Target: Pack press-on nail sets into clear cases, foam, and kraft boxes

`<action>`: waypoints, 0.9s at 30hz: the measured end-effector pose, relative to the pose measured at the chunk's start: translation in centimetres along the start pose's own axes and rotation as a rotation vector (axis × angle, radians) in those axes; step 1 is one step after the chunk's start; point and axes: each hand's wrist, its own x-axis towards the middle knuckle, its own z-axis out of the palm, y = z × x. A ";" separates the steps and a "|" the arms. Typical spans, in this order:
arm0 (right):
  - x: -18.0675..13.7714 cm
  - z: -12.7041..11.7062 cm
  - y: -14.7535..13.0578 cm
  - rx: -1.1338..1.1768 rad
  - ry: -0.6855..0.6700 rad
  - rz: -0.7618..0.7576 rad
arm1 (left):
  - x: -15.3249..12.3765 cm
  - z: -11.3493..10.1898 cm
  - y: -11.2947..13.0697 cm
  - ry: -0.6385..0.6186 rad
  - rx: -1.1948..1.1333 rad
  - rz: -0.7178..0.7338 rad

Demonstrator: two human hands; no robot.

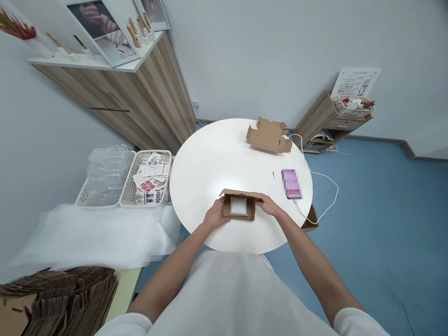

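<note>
A small open cardboard box [239, 206] with something white inside sits near the front edge of the round white table [210, 168]. My left hand [216, 215] grips the box's left side, fingers curled against it. My right hand [269, 204] holds the right side, at the flap. A second cardboard box [269, 135], unfolded and partly flat, lies at the far side of the table, well beyond both hands.
A phone [291, 184] on a white cable lies at the table's right. Two white baskets [128, 179] stand to the left, one with plastic packs, one with cards. White foam sheet [91, 235] and stacked flat cardboard [59, 298] lie lower left. Wooden cabinets stand behind.
</note>
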 end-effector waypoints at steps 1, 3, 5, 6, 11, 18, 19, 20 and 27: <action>0.0 0.1 0.1 -0.005 0.006 0.002 | 0.0 0.1 0.0 -0.004 -0.002 -0.009; -0.1 0.4 0.3 -0.023 0.029 0.017 | 0.0 0.2 -0.1 -0.015 -0.007 -0.027; -0.2 0.8 0.7 -0.041 0.037 0.013 | 0.0 0.4 -0.3 -0.009 -0.010 -0.035; -0.4 0.9 0.9 -0.044 0.031 0.000 | 0.0 0.5 -0.4 -0.001 -0.014 -0.032; -1.3 1.3 2.1 -0.037 0.013 -0.053 | -0.1 0.2 -0.3 0.024 -0.070 -0.001; -2.2 1.3 2.6 -0.019 -0.027 -0.048 | -0.8 -1.1 0.5 0.021 -0.207 0.041; -2.3 1.3 2.4 0.003 -0.013 -0.031 | -0.9 -1.2 0.6 0.017 -0.219 0.056; -2.4 1.4 2.1 0.033 0.000 -0.005 | -1.0 -1.3 0.6 0.011 -0.234 0.078; -3.6 3.2 0.8 0.208 0.099 0.160 | -1.3 -0.9 -0.9 0.001 -0.257 0.224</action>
